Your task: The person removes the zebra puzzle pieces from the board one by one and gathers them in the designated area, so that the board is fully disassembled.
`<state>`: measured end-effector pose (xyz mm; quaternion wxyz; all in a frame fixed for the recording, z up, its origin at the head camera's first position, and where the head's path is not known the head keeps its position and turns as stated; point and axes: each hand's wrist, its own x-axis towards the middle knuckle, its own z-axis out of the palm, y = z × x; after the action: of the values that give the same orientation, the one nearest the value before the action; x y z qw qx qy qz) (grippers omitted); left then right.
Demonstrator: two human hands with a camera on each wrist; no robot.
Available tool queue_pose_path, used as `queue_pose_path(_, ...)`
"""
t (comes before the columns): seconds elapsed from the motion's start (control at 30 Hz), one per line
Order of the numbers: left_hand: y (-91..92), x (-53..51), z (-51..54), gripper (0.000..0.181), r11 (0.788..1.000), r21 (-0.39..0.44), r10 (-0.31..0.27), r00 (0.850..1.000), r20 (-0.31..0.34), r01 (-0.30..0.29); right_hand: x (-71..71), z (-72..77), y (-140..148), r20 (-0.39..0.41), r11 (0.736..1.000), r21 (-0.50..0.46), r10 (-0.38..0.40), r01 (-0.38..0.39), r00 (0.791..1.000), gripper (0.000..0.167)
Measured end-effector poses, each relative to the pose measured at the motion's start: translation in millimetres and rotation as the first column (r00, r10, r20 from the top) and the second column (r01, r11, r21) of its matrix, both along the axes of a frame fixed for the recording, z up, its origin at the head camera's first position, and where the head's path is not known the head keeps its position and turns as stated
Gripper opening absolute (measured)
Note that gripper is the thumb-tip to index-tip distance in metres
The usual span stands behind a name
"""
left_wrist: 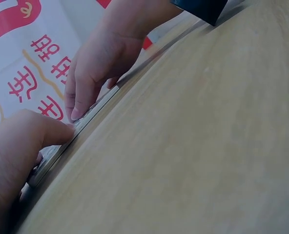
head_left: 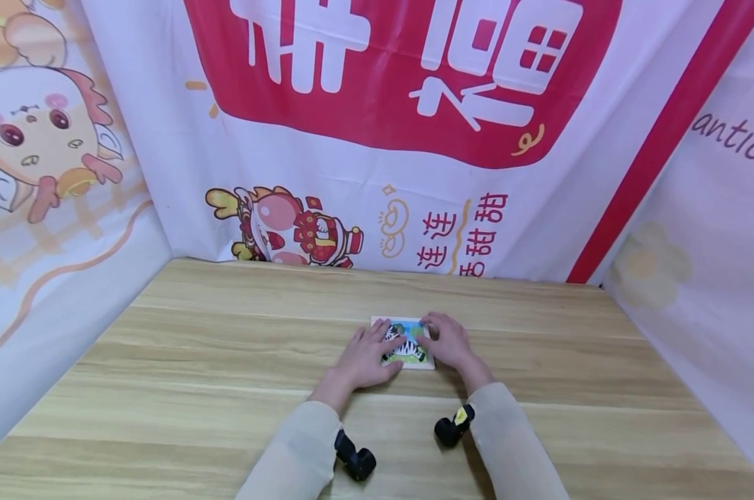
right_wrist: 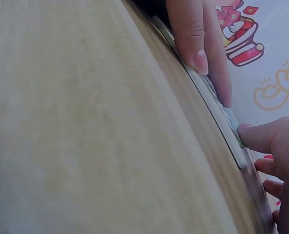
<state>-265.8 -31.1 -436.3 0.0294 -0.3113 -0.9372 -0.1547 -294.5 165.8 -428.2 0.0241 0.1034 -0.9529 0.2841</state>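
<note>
A small flat zebra picture board [head_left: 408,349], which looks like a jigsaw puzzle, lies on the wooden table. My left hand [head_left: 367,356] rests across its left part, fingers spread, with the thumb by the near edge. At the right side, my right hand [head_left: 450,340] touches the picture with thumb and forefinger. In the right wrist view, the right thumb [right_wrist: 257,136] presses on the board's top while the other fingers lie past its edge. Left fingers [right_wrist: 220,63] touch the board there too. Both hands cover parts of the picture.
The wooden table [head_left: 227,361] meets a printed cloth backdrop [head_left: 327,160] behind the board. Printed cloths also hang at the left and right sides. A black wrist camera [head_left: 355,458] sits at the left sleeve, and another black camera [head_left: 453,427] at the right.
</note>
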Motion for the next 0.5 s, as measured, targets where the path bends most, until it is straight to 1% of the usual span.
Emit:
queue_pose_path(0.13, 1.9, 0.3, 1.2, 0.051, 1.000, -0.006, 0.004, 1.000, 0.005, -0.004, -0.9, -1.5, -0.1, -0.006, 1.000, -0.012, -0.003, 0.003, 1.000, 0.031)
queue_pose_path(0.33, 3.4, 1.8, -0.8, 0.051, 1.000, -0.026, 0.006, 1.000, -0.007, -0.006, -2.0, -4.0, -0.8, 0.006, 0.999, -0.044, -0.018, 0.018, 1.000, 0.029)
queue_pose_path(0.5, 3.3, 2.8, -1.1, 0.050, 1.000, -0.020, -0.009, 1.000, -0.024, 0.009, -3.8, -4.7, -1.9, 0.012, 0.998, -0.060, -0.032, 0.033, 0.999, 0.027)
